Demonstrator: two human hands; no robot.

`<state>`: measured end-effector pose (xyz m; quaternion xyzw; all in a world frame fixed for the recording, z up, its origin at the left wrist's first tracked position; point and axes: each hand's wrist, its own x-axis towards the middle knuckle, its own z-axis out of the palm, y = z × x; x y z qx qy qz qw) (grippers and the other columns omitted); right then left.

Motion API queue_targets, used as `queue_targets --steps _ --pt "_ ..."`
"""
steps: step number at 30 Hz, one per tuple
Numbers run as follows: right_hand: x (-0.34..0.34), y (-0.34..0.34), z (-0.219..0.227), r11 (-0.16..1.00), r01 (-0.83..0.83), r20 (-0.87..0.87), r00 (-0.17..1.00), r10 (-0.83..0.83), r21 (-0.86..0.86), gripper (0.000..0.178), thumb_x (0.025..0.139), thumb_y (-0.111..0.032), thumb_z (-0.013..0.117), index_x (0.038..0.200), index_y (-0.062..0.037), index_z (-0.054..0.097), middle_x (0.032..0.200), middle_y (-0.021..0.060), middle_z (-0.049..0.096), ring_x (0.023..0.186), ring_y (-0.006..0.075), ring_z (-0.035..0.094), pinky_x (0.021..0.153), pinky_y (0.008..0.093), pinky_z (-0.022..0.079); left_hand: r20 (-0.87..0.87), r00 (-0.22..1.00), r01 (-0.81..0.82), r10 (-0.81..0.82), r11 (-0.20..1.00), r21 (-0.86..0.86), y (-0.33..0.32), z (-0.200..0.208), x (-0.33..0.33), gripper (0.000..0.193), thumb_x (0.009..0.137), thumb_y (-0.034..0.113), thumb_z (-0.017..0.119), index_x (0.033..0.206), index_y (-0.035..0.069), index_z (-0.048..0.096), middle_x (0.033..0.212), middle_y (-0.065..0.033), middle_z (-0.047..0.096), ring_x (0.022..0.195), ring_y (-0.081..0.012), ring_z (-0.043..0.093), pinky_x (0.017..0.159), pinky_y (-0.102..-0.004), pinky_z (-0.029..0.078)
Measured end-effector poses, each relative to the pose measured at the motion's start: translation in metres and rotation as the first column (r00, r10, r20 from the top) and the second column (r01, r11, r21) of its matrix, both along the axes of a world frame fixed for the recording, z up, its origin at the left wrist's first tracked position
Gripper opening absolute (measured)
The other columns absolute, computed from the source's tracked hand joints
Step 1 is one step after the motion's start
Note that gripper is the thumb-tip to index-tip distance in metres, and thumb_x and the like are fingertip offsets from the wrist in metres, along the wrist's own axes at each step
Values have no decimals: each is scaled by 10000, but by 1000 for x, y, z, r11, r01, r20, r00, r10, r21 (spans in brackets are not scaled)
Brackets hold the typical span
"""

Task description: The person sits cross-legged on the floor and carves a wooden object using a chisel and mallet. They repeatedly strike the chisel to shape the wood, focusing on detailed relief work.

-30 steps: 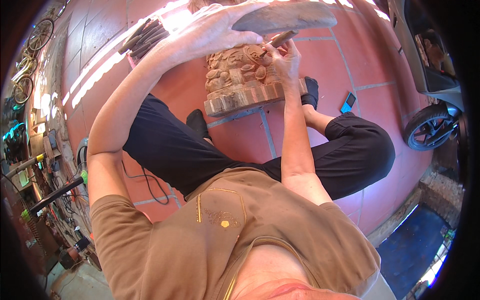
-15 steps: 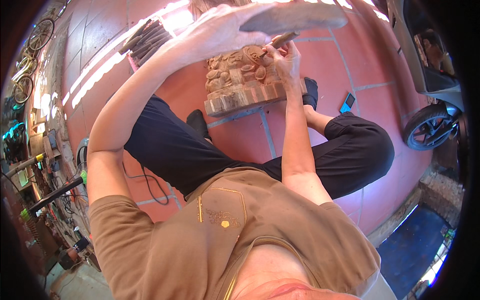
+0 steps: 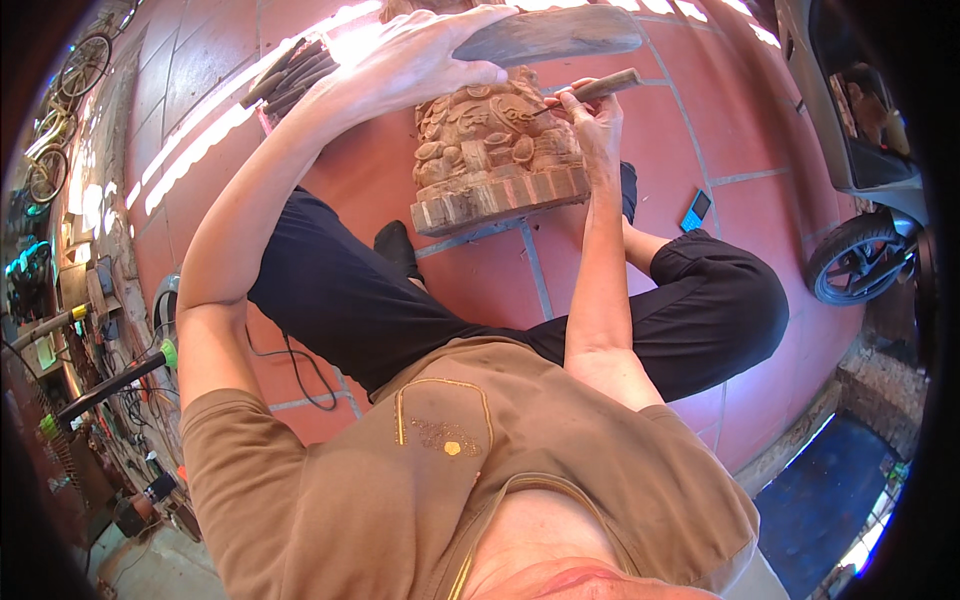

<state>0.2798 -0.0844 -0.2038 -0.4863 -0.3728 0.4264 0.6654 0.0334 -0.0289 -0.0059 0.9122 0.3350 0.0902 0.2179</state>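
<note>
- My left hand (image 3: 425,62) is closed around one end of a flat wooden bat (image 3: 555,36); the thumb lies along its lower edge, and the rest of the bat sticks out to the right.
- My right hand (image 3: 598,125) has a narrow grip on a chisel (image 3: 612,84), thumb and fingers pinched low on it, with the wooden handle tilted up to the right.
- The chisel's thin dark end points left at the upper right part of the wood carving (image 3: 500,135); I cannot tell whether it touches.
- The carving stands on the red tile floor (image 3: 480,278) in front of me, between my legs, with rounded shapes cut above a thick ridged base.
- The bat hangs above the carving and the chisel, apart from the handle as I see it.
- Beyond my left forearm lies a bunch of dark wooden-looking sticks (image 3: 290,78).
- A small blue phone (image 3: 695,210) lies on the tiles near my right knee.
- Farther right is a motorbike wheel (image 3: 860,256).
- A black cable (image 3: 305,375) curls on the floor beside my left thigh.
</note>
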Motion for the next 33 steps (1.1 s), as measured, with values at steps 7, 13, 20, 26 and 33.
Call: queue_targets --steps 7,13,20,26,33 --pt "-14 6 6 999 -32 26 999 32 9 235 914 75 649 1104 -17 548 961 91 656 886 225 728 780 315 622 59 998 -21 24 998 -54 -1 -5 -6 740 916 411 690 1516 95 393 1312 -255 604 1193 -404 603 999 -453 469" --pt "-23 5 16 998 -59 20 998 60 -19 259 911 98 632 1118 -24 534 966 91 660 893 212 722 804 313 622 15 997 -79 80 995 -67 -5 2 -8 720 918 392 689 1513 106 401 1274 -277 610 1174 -414 610 990 -462 477" --pt "-19 7 13 999 -47 87 995 45 14 302 887 121 632 1125 -39 538 941 77 682 942 185 706 813 298 590 -9 996 -89 89 994 -62 -7 6 -9 702 920 390 689 1501 104 418 1248 -283 616 1146 -412 619 982 -464 480" --pt "-13 5 14 995 -93 103 991 90 25 346 853 147 629 1129 -42 539 933 62 693 964 154 667 887 308 543 35 998 -52 54 996 -69 -4 1 -11 700 922 382 689 1504 106 414 1262 -270 615 1167 -398 613 995 -455 474" --pt "-15 7 8 998 -64 144 988 60 24 338 843 125 653 1110 -55 550 905 38 700 938 130 646 888 307 519 7 998 -63 65 990 -123 -8 7 -8 699 923 371 687 1509 115 404 1273 -247 619 1169 -387 616 997 -455 475"
